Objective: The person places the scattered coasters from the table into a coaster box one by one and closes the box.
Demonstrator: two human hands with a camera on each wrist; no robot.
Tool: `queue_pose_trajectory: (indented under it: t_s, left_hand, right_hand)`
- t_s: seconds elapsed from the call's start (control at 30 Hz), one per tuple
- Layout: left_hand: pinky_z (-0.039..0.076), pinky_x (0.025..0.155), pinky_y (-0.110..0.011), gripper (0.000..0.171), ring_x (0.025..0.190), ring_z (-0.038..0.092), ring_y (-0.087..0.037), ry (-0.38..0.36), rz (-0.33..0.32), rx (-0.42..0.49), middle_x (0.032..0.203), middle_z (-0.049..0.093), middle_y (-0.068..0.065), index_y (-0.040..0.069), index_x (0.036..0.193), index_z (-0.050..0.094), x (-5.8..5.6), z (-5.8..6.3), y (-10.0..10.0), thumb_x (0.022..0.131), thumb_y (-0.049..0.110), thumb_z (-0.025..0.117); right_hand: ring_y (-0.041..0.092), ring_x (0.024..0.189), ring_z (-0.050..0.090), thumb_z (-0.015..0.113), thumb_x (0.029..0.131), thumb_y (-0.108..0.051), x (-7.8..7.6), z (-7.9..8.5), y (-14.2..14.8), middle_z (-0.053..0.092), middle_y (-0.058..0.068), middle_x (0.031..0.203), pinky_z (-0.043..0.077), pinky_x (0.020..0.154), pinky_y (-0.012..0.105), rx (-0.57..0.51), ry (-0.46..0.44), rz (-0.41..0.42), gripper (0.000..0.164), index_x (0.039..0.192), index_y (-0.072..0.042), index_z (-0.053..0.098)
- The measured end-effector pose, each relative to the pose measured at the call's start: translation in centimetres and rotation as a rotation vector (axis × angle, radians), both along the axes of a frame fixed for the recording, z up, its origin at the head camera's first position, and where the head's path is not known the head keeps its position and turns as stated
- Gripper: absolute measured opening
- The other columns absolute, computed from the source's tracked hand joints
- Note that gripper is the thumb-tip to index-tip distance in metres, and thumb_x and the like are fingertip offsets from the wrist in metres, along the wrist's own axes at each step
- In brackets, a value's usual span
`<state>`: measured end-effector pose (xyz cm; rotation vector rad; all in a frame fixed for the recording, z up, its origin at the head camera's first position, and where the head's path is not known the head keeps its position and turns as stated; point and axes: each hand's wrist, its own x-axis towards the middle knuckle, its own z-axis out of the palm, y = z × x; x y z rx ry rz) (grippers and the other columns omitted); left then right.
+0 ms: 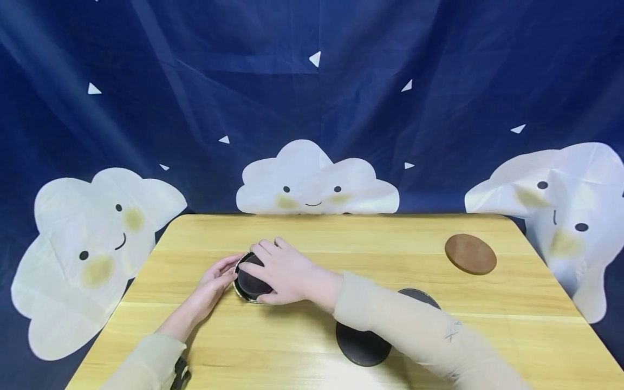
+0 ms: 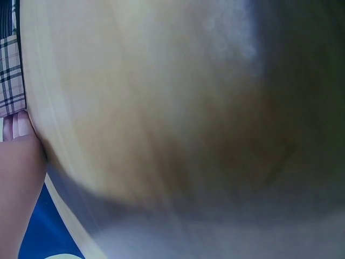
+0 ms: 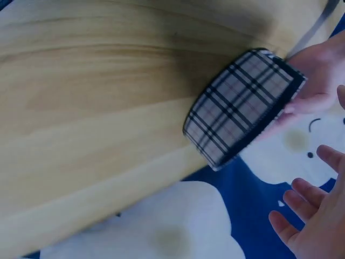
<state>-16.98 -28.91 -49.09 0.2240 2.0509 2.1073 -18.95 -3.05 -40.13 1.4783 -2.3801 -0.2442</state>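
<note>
A round, plaid-sided coaster holder (image 3: 242, 110) with a black inside stands on the table. My left hand (image 1: 210, 290) grips its left side, the thumb near the rim; in the right wrist view that hand is partly behind the holder. Over the holder's opening is my right hand (image 1: 285, 273), its fingers spread. In the right wrist view the right fingers (image 3: 302, 208) look apart from the plaid wall. A dark round surface (image 1: 252, 285) shows inside; I cannot tell whether it is a coaster or the bottom. The left wrist view shows mostly blurred tabletop.
Toward the back right of the wooden table (image 1: 302, 357) lies a brown round coaster (image 1: 470, 254). A black round coaster (image 1: 362, 345) lies partly under my right sleeve, with another black round edge (image 1: 420, 295) beyond it. A dark blue cloud-print curtain (image 1: 317, 108) hangs behind.
</note>
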Motion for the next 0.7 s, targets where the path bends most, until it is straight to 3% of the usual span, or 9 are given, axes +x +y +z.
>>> queue_pose_trajectory:
  t_s: [0.3, 0.53, 0.7]
  left_hand:
    - [0.045, 0.107, -0.008, 0.056, 0.124, 0.059, 0.008, -0.018, 0.002, -0.014, 0.134, 0.065, 0.021, -0.014, 0.156, 0.035, -0.1, -0.3, -0.2, 0.104, 0.000, 0.052]
    - [0.046, 0.107, -0.008, 0.055, 0.124, 0.060, 0.007, -0.005, 0.005, -0.011, 0.134, 0.065, 0.021, -0.013, 0.155, 0.036, -0.1, -0.2, -0.1, 0.104, -0.002, 0.052]
    - [0.046, 0.106, -0.008, 0.056, 0.123, 0.060, 0.007, -0.009, 0.008, 0.000, 0.131, 0.066, 0.021, -0.015, 0.155, 0.035, -0.2, -0.2, 0.0, 0.103, -0.003, 0.052]
  right_hand:
    - [0.024, 0.134, 0.050, 0.062, 0.091, -0.069, 1.6, 2.0, 3.2, 0.053, 0.008, 0.149, 0.045, 0.107, 0.040, 0.004, -0.015, 0.059, 0.076, 0.154, -0.029, 0.049]
    - [0.027, 0.136, 0.051, 0.063, 0.091, -0.070, 2.6, 3.9, 6.3, 0.054, 0.013, 0.152, 0.046, 0.107, 0.042, 0.014, 0.054, 0.099, 0.078, 0.155, -0.027, 0.051]
    - [0.029, 0.136, 0.051, 0.063, 0.091, -0.070, 3.3, 4.5, 8.4, 0.053, 0.014, 0.152, 0.046, 0.108, 0.043, 0.008, 0.054, 0.117, 0.080, 0.157, -0.027, 0.050]
